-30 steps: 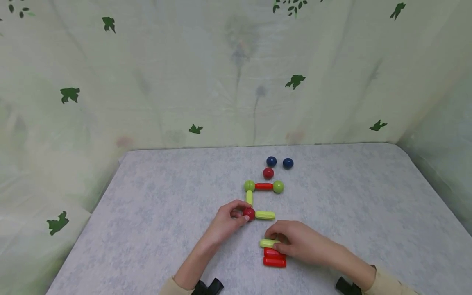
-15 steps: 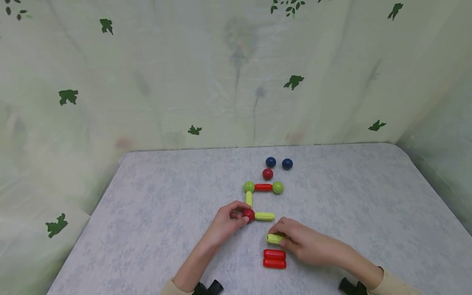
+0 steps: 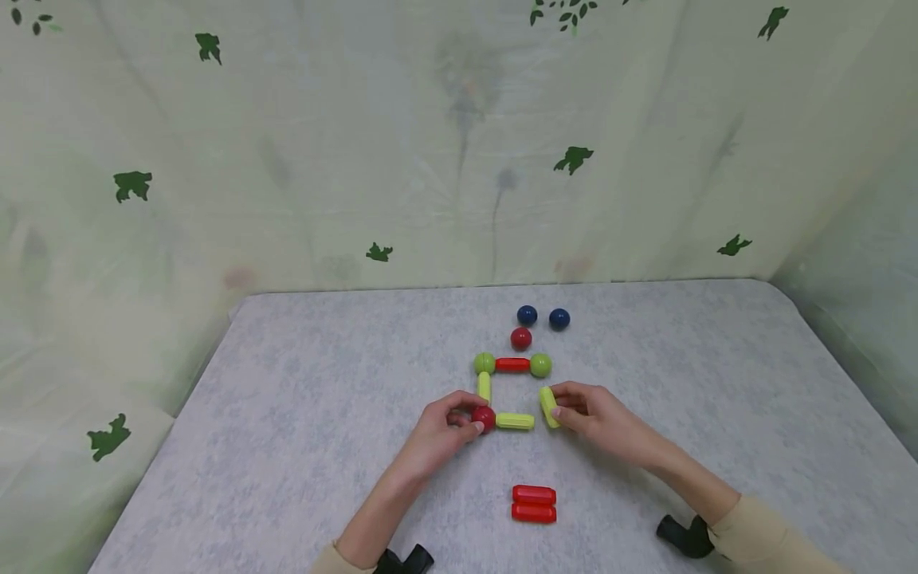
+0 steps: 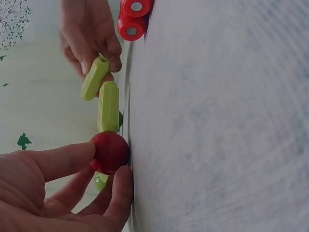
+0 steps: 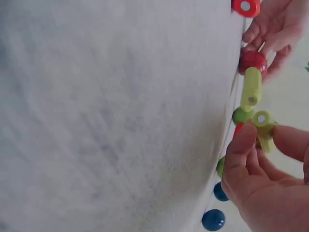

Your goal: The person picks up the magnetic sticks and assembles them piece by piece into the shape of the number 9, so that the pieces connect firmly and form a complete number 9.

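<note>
sleeves: pale beige, long, ending at both wrists
hands (image 3: 437, 434): bare
wrist mounts: black, one strapped under each cuff

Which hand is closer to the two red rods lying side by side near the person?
Right, narrowly. The right hand holds a green rod up-right of the red rods; the left hand pinches the red ball up-left, slightly farther.
</note>
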